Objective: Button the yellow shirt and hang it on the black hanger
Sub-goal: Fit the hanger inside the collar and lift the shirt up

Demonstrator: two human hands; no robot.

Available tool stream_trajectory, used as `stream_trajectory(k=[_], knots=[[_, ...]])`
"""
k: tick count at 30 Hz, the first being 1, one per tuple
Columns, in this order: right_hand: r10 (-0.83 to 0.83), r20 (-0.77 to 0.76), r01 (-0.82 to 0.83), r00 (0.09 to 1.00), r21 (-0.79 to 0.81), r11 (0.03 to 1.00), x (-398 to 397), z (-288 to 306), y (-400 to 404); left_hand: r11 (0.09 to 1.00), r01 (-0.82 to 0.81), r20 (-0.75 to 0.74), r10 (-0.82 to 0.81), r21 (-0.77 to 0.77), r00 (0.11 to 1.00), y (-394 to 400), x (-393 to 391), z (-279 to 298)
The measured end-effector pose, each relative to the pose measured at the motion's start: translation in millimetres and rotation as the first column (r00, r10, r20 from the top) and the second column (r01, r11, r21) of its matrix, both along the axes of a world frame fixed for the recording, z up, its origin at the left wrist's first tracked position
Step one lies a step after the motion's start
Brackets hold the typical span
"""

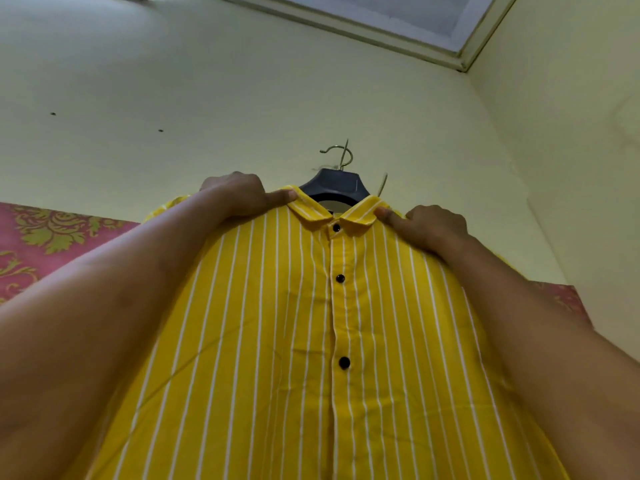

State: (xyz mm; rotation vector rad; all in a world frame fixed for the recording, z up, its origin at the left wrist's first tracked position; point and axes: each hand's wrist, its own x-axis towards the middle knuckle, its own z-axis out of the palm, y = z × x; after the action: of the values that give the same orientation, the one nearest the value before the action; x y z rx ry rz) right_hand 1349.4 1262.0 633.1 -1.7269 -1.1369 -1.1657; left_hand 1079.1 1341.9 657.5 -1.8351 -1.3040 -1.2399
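Note:
The yellow shirt (294, 323) with white stripes fills the middle of the head view, held up high against the wall. Its front is closed, with three black buttons showing down the placket. The black hanger (334, 186) sits inside the collar, its metal hook (341, 155) rising above it. My left hand (239, 197) grips the shirt's left shoulder beside the collar. My right hand (431, 228) grips the right shoulder the same way. Both arms reach up from the lower corners.
A pale cream wall (207, 98) is behind the shirt, with two small dark holes at the left. A pink patterned panel (52, 237) runs along the lower wall. A framed ceiling opening (415, 19) sits at the top right.

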Motion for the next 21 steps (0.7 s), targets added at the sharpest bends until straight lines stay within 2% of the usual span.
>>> stream_trajectory(k=[6, 12, 16, 21], knots=[[0.008, -0.015, -0.007, 1.000, 0.077, 0.997, -4.7, -26.4, 0.1, 0.979, -0.030, -0.017, 0.034, 0.204, 0.999, -6.7, 3.6, -19.3], [0.041, 0.049, -0.047, 0.998, 0.132, 0.990, -13.3, -65.1, -8.4, 0.894, 0.127, -0.043, -0.120, 0.430, 0.992, -9.6, 6.5, -60.6], [0.077, 0.115, -0.097, 0.990, 0.178, 0.979, -26.2, -98.6, -24.1, 0.860, 0.223, -0.045, -0.228, 0.460, 0.973, -23.3, 2.8, -95.0], [0.203, 0.093, -0.216, 0.975, 0.157, 0.964, -46.8, -151.8, -64.0, 0.875, 0.325, -0.030, -0.337, 0.359, 0.941, -63.7, -10.3, -150.9]])
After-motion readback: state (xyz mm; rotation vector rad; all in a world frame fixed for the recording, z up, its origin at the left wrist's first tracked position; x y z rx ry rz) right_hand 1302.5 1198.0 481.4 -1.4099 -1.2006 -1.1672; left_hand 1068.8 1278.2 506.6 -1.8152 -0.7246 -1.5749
